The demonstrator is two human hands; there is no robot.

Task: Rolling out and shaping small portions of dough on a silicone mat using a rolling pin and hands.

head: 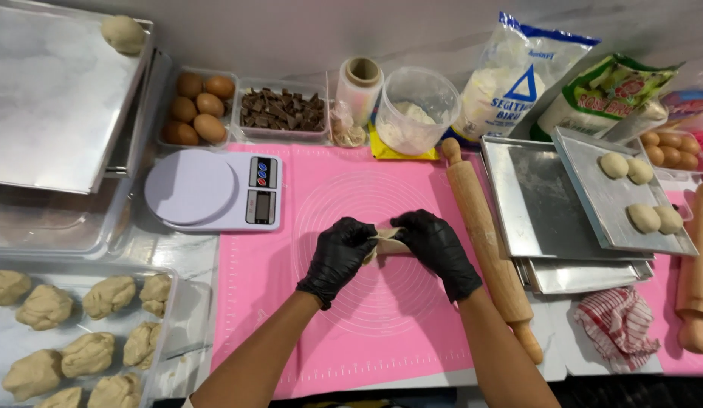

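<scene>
Both my hands wear black gloves and meet over the middle of a pink baking mat. My left hand and my right hand pinch the two ends of a small piece of pale dough, which is folded between the fingertips just above the mat. Most of the dough is hidden by the fingers. A wooden rolling pin lies on the mat's right edge, close to my right wrist.
A white kitchen scale sits left of the mat. Behind it are eggs, chopped chocolate, a flour tub and flour bags. Metal trays with dough balls are right; a tray of dough lumps lower left.
</scene>
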